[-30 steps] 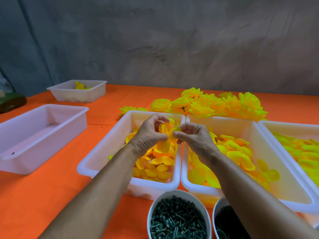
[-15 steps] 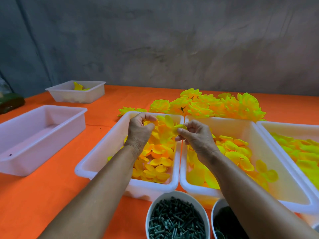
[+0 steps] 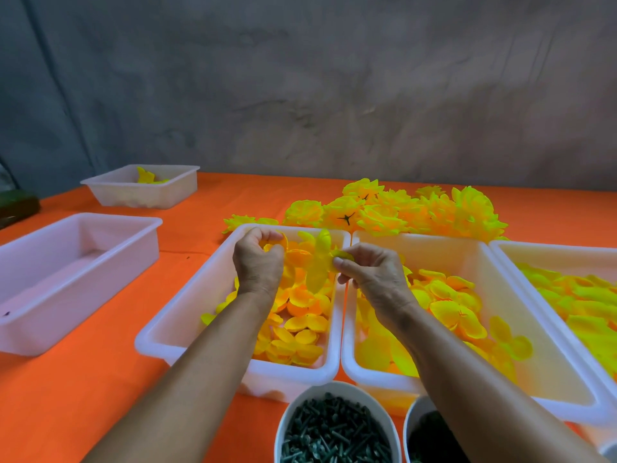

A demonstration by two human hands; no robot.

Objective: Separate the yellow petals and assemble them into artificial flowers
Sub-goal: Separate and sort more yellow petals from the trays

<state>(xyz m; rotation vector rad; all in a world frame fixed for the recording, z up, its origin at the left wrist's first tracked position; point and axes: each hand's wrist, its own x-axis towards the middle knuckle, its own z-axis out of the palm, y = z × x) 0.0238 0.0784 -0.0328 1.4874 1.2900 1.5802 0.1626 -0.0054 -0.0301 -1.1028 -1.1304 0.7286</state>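
Yellow fabric petal piece (image 3: 317, 262), held in the air above the far end of the middle-left white tray (image 3: 187, 315), its long axis near upright, upper tip leaning slightly right, lower end hanging toward the loose petals (image 3: 300, 329) heaped in that tray. Right hand (image 3: 370, 279): thumb and forefinger pinched on a lobe at the piece's right edge. Left hand (image 3: 258, 262): fingers curled around an orange-yellow petal cluster (image 3: 283, 243) just left of the piece. Second white tray (image 3: 467, 262), touching the first on its right, part-filled with yellow petals; third tray (image 3: 551, 253) at far right, holding greener-yellow petals. Assembled yellow flowers (image 3: 400, 212) piled on the orange tablecloth (image 3: 83, 396) behind the trays. White bowl (image 3: 300, 406) of dark green stems at near edge; second bowl (image 3: 412, 412) beside it, contents dark and unclear. Larger white tray (image 3: 133, 245) at left; small tray (image 3: 180, 188) at far left with a few yellow pieces
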